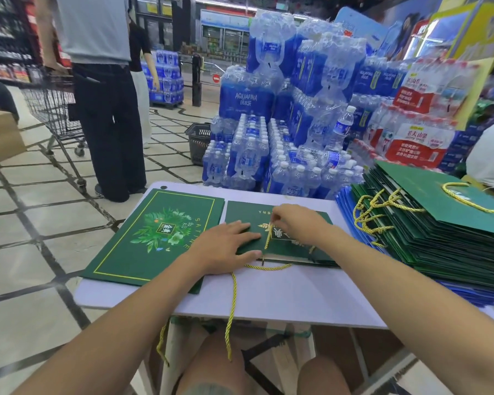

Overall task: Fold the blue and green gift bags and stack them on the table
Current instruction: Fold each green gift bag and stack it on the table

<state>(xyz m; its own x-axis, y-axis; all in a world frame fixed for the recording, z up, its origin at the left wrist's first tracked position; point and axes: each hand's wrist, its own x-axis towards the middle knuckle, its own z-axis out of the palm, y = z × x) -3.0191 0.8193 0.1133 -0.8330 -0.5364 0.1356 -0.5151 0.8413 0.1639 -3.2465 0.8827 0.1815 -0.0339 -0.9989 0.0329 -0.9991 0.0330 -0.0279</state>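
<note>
Left grip, fingers straight, is pressing down the green gift bag.
Right grip, just beside, is pinching its yellow cord.

Supermarket: stacked bottled-water packs, shopping trolley, stocked shelves, basket.

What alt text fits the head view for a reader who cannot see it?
A person's left hand presses a green gift bag flat on a table while the right hand pinches its yellow cord handle. More flat green bags lie at left, a tall pile at right, bottled water packs behind.
</note>
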